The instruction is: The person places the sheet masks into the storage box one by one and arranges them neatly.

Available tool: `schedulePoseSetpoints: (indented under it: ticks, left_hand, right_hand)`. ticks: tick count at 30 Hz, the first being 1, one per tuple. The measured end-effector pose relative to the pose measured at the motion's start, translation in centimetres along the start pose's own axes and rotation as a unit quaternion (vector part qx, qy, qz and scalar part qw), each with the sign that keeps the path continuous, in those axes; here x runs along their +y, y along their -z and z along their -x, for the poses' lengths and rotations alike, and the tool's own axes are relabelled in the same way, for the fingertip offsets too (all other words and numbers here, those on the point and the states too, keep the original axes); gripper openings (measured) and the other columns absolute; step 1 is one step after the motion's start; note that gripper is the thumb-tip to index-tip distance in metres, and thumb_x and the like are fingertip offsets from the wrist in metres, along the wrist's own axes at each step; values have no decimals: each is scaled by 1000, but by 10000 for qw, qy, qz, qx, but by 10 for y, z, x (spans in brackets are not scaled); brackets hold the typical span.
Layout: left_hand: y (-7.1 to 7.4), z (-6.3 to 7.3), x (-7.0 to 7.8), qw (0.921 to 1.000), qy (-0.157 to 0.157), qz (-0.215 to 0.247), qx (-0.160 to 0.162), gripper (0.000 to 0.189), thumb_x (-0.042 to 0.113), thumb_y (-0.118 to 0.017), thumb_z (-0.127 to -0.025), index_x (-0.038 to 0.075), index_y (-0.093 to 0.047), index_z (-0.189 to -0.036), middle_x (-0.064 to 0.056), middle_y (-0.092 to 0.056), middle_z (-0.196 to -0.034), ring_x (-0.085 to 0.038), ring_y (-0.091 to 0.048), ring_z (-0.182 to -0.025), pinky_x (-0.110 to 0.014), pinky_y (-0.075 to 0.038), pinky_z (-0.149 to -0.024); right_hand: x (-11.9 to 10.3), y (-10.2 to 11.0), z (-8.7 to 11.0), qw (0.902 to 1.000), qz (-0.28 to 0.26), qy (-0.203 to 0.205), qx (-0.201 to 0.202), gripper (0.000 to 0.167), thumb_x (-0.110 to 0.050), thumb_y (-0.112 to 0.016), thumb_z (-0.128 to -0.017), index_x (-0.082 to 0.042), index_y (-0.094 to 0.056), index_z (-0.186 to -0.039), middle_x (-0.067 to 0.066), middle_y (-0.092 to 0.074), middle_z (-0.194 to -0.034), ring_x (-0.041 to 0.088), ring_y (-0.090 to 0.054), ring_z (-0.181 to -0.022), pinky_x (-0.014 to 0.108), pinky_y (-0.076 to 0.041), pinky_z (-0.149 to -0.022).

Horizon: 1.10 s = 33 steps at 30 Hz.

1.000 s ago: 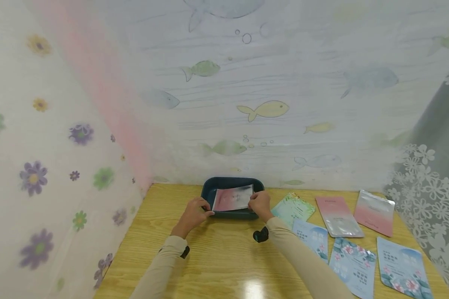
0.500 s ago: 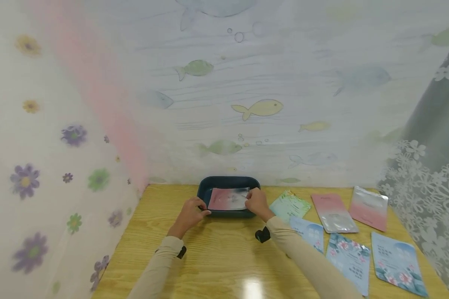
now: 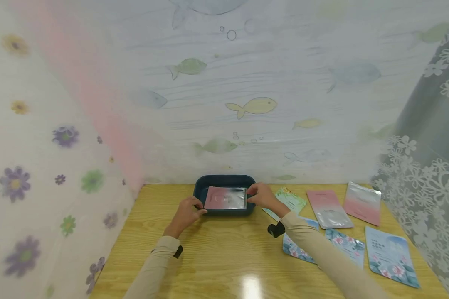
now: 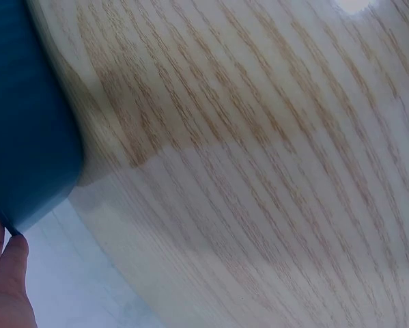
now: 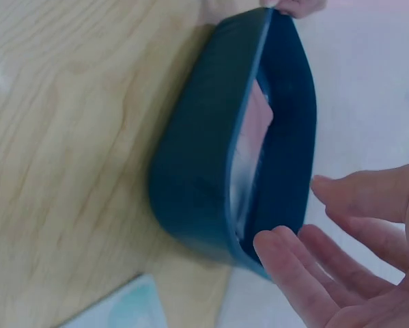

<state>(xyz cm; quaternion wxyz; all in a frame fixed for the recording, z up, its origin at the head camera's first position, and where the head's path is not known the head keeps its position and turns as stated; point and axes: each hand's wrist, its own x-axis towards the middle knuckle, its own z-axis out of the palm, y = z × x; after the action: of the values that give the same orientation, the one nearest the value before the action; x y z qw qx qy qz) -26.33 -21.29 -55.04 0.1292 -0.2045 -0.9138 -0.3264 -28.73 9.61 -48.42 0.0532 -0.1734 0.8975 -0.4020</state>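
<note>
A dark blue plastic bin (image 3: 224, 213) stands on the wooden table against the back wall. Inside it lies a pink-and-silver sachet (image 3: 224, 198), which looks like a sheet mask packet. My left hand (image 3: 185, 215) pinches the bin's rim at the near left corner, thumb outside, as the left wrist view shows at the bin's edge (image 4: 40, 137). At the bin's right end my right hand (image 3: 265, 196) hovers with its fingers (image 5: 293, 273) spread and relaxed, holding nothing. In the right wrist view the sachet (image 5: 248, 150) rests inside, apart from those fingers.
Right of the bin lie a green sachet (image 3: 292, 202), two pink-and-silver sachets (image 3: 329, 209) and several blue floral sachets (image 3: 392, 255). My right sleeve (image 3: 318, 249) crosses over some of the blue ones. A fish-patterned curtain (image 3: 224, 124) hangs behind the table.
My right hand has let go of the pink-and-silver sachet, which now lies lower and flatter in the bin, and has drawn back slightly to the right. My left hand keeps its grip on the rim.
</note>
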Motion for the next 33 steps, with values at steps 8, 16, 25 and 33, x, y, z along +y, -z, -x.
schedulePoseSetpoints:
  ticks: [8,16,25,33]
  left_hand:
    - [0,-1,-1,10000,-25,30,26,17,11,-82,-73,12,-65,-72,1,-57,-76,-16,-56,-76,-35,-49,-70]
    - [0,-1,-2,10000,-72,31,50,17,12,-82,-73,10,-66,-73,0,-57,-76,-17,-56,-76,-36,-49,-70]
    - [-2,-1,-4,10000,-71,12,37,17,14,-82,-73,11,-65,-72,2,-56,-76,-17,-55,-75,-36,-48,-69]
    - [-2,-1,-4,9998,-147,8,95,17,12,-82,-73,11,-65,-72,-2,-58,-76,-18,-56,-75,-36,-49,-69]
  right_hand:
    - [6,27,14,9985,-468,168,-232,22,-1,-68,-83,6,-65,-104,25,-60,-103,29,-64,-79,35,-53,-60]
    - [19,45,32,9992,-356,130,-95,25,-3,-70,-81,2,-66,-106,22,-62,-101,27,-64,-79,35,-53,-65]
    - [33,63,57,9990,-404,157,-119,27,-6,-71,-82,0,-65,-108,17,-62,-101,28,-64,-83,34,-53,-67]
    - [44,76,77,9995,-196,120,-221,30,-12,-72,-83,0,-64,-109,17,-62,-108,32,-62,-91,36,-53,-71]
